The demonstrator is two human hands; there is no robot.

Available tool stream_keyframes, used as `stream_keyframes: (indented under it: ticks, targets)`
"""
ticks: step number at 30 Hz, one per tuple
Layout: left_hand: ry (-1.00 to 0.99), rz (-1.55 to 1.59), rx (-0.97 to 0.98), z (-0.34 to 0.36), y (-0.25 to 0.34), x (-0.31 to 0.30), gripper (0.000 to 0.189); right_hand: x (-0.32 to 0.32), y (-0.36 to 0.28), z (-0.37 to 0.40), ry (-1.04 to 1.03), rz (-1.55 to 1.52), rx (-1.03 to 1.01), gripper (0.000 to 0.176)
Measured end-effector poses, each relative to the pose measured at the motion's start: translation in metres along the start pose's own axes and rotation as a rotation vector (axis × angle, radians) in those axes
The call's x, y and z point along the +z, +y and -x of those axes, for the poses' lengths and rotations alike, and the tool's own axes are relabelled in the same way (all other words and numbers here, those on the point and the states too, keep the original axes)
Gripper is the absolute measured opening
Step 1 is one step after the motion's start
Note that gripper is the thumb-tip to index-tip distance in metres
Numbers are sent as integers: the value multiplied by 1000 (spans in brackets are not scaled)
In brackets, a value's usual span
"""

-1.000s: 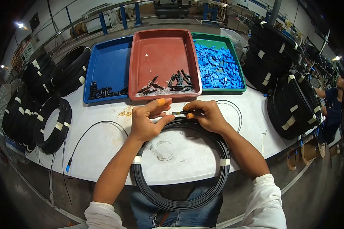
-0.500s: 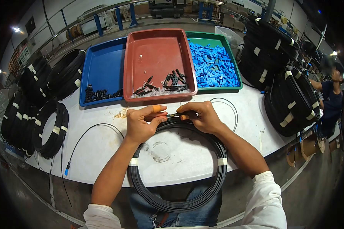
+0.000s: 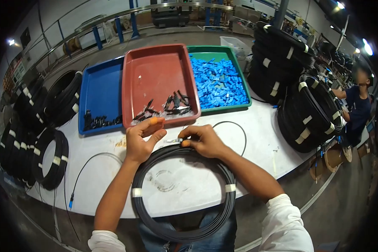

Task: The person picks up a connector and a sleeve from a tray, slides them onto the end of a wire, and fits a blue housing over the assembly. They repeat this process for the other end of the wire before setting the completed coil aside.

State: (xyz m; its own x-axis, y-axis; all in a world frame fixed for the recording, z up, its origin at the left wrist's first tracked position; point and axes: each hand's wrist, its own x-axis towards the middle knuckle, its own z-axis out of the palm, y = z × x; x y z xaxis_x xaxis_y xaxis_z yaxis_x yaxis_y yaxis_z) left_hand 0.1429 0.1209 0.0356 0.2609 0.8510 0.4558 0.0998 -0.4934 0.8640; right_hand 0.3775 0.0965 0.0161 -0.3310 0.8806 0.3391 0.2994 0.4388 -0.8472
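Note:
A coil of black cable [image 3: 227, 208], bound with white tape, lies over the table's front edge and above my lap. At its top, my right hand [image 3: 205, 140] is closed in a pinch on a small cable end [image 3: 179, 140], with a pale, shiny piece showing at the fingertips. My left hand [image 3: 142, 142] is just left of it, thumb and forefinger apart and nothing between them. Both hands wear orange finger covers. One loose cable from the coil ends in a blue connector [image 3: 70, 204] hanging at the table's left front edge.
Behind the hands stand a blue tray [image 3: 100, 80] with black pieces, a red tray [image 3: 155, 63] with black and clear pieces, and a green tray [image 3: 212, 51] full of blue pieces. Cable coils [image 3: 50, 159] stack left, more coils [image 3: 300, 113] right. A person [image 3: 357, 101] stands far right.
My left hand has let go of the small piece both hands held and drawn slightly left. My right hand keeps its pinch. The view has shifted, so trays and coil appear further left and lower.

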Motion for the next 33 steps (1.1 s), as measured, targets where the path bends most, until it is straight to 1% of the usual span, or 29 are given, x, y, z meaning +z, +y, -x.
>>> stream_keyframes:
  ticks: [2,4,5,6,8,9,10,12,13,14,16,18,21,25,27,28,30,33]
  targets:
    - [-50,-37,4,-27,10,6,35,-1,-4,0,-38,-27,60,18]
    - [-167,-175,52,-56,12,19,29,-1,-3,0,-17,-11,30,17]
    - [-182,-197,144,-72,10,29,24,-2,-2,0,-16,14,-5,17]
    - [-287,-272,136,-88,14,37,23,-2,0,0,-17,39,-38,17]
    - [-361,-341,270,-120,2,62,24,-3,0,0,-29,64,-45,18]
    - [-395,-415,379,-136,-5,75,25,-1,4,0,-23,65,-70,19]
    - [-406,-405,378,-149,-10,88,25,-1,6,0,-17,69,-90,19]
    - [-526,-621,510,-173,-18,113,22,-1,6,0,-33,29,-64,19]
    - [-577,-620,513,-183,-19,124,20,-1,7,0,-26,22,-78,19]
    - [-581,-612,511,-193,-22,133,20,-1,7,1,-26,12,-70,18]
    - [-689,-735,563,-206,-31,149,20,-2,4,0,-40,0,-60,18]
    - [-709,-764,540,-212,-37,162,18,-1,5,0,-35,-8,-63,18]
    - [-748,-781,602,-215,-40,175,10,0,7,1,-27,-16,-77,18]
    - [-743,-784,635,-212,-46,190,9,0,6,1,-23,-19,-94,18]
    - [-685,-785,627,-210,-49,196,10,-2,6,1,-25,-13,-91,18]
    - [-688,-785,628,-209,-47,197,10,-2,5,1,-29,-7,-91,18]
    - [-729,-820,521,-209,-43,199,8,0,8,2,-17,-13,-101,18]
    - [-701,-849,532,-207,-41,199,7,-1,8,1,-19,-1,-112,19]
